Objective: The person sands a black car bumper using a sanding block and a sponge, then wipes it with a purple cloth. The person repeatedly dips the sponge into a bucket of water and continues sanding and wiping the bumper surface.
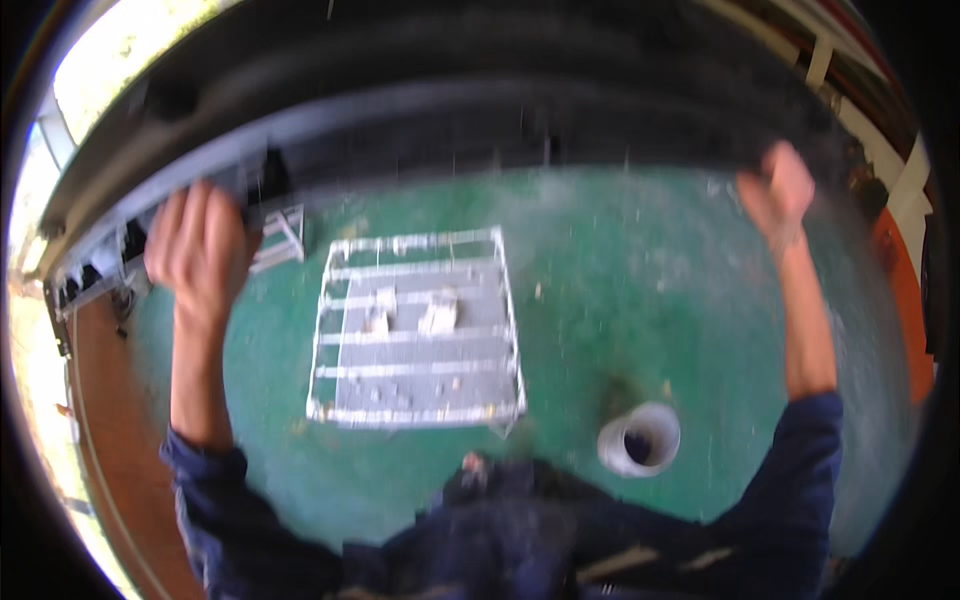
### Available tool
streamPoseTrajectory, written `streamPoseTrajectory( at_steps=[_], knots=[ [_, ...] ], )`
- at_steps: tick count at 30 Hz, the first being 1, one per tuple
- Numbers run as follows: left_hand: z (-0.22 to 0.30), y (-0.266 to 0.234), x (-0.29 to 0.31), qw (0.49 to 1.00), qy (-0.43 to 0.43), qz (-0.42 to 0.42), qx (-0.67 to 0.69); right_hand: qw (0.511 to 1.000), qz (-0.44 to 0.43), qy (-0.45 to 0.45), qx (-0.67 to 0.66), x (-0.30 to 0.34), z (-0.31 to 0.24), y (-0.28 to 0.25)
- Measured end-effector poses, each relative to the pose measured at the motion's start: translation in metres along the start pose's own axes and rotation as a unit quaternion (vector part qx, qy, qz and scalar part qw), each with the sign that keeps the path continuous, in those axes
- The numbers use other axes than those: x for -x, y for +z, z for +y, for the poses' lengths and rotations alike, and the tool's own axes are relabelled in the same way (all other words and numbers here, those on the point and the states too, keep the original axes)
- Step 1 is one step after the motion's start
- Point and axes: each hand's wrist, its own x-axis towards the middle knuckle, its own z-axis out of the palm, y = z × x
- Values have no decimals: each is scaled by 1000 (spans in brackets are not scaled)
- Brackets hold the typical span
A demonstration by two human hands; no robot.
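A long black curved panel, shaped like a vehicle bumper, spans the upper part of the head view. Its lower edge runs between my two raised hands. My left hand has its fingers curled at the panel's left part, gripping the edge. Over on the right, my right hand is closed at the same lower edge, its fingertips partly hidden. Both arms are stretched up and apart in dark blue sleeves. Motion blurs the picture somewhat.
Below on the green floor lies a white slatted frame with pale scraps on it. A whitish bucket stands to its right. A smaller white frame is at the far left; something orange is at the right edge.
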Motion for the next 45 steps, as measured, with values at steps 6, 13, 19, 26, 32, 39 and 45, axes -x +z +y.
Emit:
streamPoseTrajectory(
  at_steps=[6, 13, 19, 26, 32, 39, 45],
  knots=[
    [17, -40, -17, 999, 26, 15, -23, 1000, 14, 14, -6, 4, 6, -39],
    [-4, -13, -6, 899, -156, -346, 218, 903, -368, 98, -199, -56, -5, -16],
    [7, 54, 133, 537, -192, -657, 493, 569, -690, 177, -410, 54, -79, 57],
    [92, 113, 293, 293, -345, -776, 440, 259, -775, 329, -474, 225, -214, 112],
    [146, 153, 453, 208, -347, -811, 422, 151, -842, 295, -426, 332, -302, 126],
    [179, 183, 511, 197, -266, -874, 356, 222, -853, 311, -355, 383, -342, 142],
    [178, 127, 496, 488, -143, -773, 379, 374, -820, 315, -298, 322, -327, 124]
  ],
)
